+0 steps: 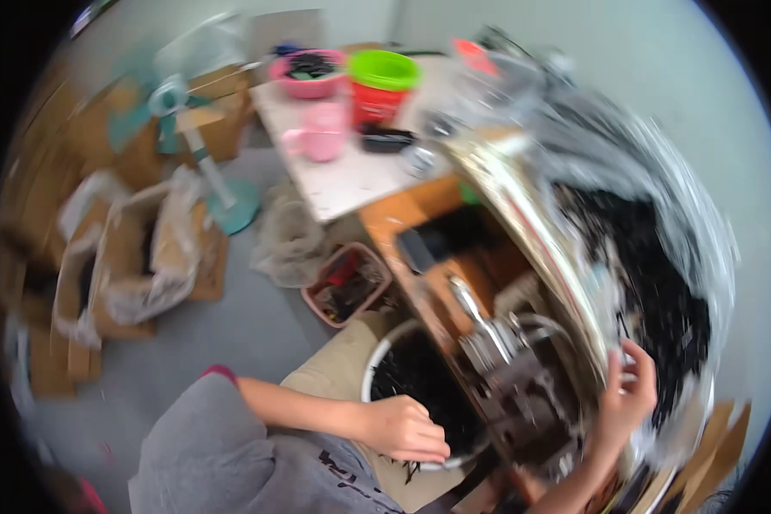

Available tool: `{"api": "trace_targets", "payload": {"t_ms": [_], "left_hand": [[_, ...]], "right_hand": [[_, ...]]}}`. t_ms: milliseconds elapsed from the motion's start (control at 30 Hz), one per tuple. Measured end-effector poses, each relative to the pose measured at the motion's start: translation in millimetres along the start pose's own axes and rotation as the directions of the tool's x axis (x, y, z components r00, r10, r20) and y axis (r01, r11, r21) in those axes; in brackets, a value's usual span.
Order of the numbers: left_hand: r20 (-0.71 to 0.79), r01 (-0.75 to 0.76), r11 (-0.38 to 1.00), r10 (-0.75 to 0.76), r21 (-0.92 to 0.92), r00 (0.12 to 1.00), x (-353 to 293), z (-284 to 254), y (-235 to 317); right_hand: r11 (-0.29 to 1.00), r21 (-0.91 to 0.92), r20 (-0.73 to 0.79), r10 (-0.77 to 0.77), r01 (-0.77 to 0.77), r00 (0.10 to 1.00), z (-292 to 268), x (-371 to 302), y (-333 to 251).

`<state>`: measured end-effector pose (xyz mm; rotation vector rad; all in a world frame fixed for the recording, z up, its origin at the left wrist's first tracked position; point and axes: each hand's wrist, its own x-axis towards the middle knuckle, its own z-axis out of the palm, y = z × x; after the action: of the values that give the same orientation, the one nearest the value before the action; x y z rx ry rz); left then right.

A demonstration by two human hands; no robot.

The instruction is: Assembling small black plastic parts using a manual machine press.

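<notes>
My left hand is closed, knuckles up, over the near rim of a white bucket on my lap side. Thin black pieces stick out below its fingers. The bucket holds many more loose black pieces. My right hand is raised beside a large clear plastic bag heaped with black pieces. Its thumb and fingers are bent toward each other, and blur hides what they hold. Between my hands sits a metal machine with a silver handle, set on an orange-brown wooden bench.
A white table ahead bears a pink basin, a red and green bucket and a pink mug. A pink tub stands on the floor. Further left are a fan and bag-lined cardboard boxes.
</notes>
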<state>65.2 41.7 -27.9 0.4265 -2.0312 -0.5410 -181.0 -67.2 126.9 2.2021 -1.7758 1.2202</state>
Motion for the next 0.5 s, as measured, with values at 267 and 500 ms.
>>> {"api": "trace_targets", "payload": {"t_ms": [267, 500], "left_hand": [[0.023, 0.036, 0.99, -0.039, 0.136, 0.999, -82.4, 15.4, 13.4], [-0.024, 0.532, 0.797, -0.549, 0.285, 0.836, -176.2, 19.2, 18.2]], "right_hand": [[0.904, -0.129, 0.236, -0.372, 0.409, 0.898, 37.3, 115.7, 130.8], [0.987, -0.139, 0.513, 0.003, 0.079, 0.858, 37.1, 108.4, 125.6]]}}
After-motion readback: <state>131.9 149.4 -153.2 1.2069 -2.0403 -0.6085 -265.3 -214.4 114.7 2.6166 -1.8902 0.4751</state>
